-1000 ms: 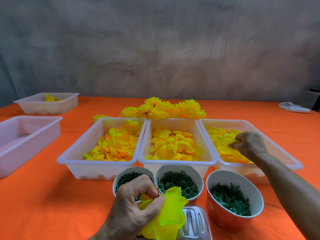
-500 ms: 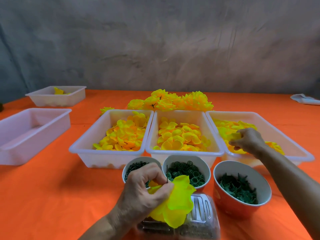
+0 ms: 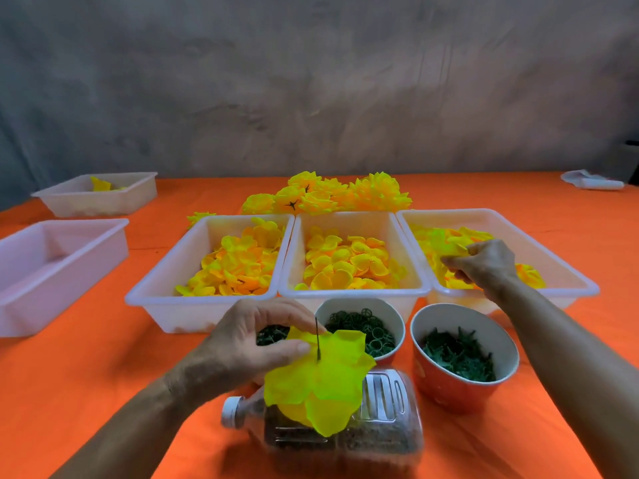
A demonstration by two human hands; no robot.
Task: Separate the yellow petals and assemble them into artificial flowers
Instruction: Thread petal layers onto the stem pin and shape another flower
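Yellow petal layer (image 3: 321,378) pinched in the left hand (image 3: 249,347), thumb and fingers clamped on it close to the thin dark stem (image 3: 317,338) poking up through its centre. Held low over the clear bottle (image 3: 377,420), just before the bowls. Right hand (image 3: 484,264) down in the right tray (image 3: 567,271), fingertips closed on one petal (image 3: 453,248) from the heap there.

Judged as the step: lifting a single petal and threading it onto the stem. Best done by pinching only the top piece and shaking it free, so no second one clings. Stem kept upright and steady, left grip staying near the base so the layers already on cannot slide off. Centre hole of the new petal lined up with the tip before pushing down.

Outward from there: middle tray (image 3: 356,290) full of rounder orange-yellow petals; left tray (image 3: 166,299) full of similar ones. Two bowls in plain view, one (image 3: 390,312) with green rings, the red one (image 3: 460,392) with dark green spiky pieces; a third bowl mostly hidden behind the left hand. Finished flowers (image 3: 332,193) piled on the orange table (image 3: 86,382) behind the trays. Two more trays at far left, the nearer (image 3: 52,271) seemingly bare, the farther (image 3: 96,198) holding a few yellow scraps.
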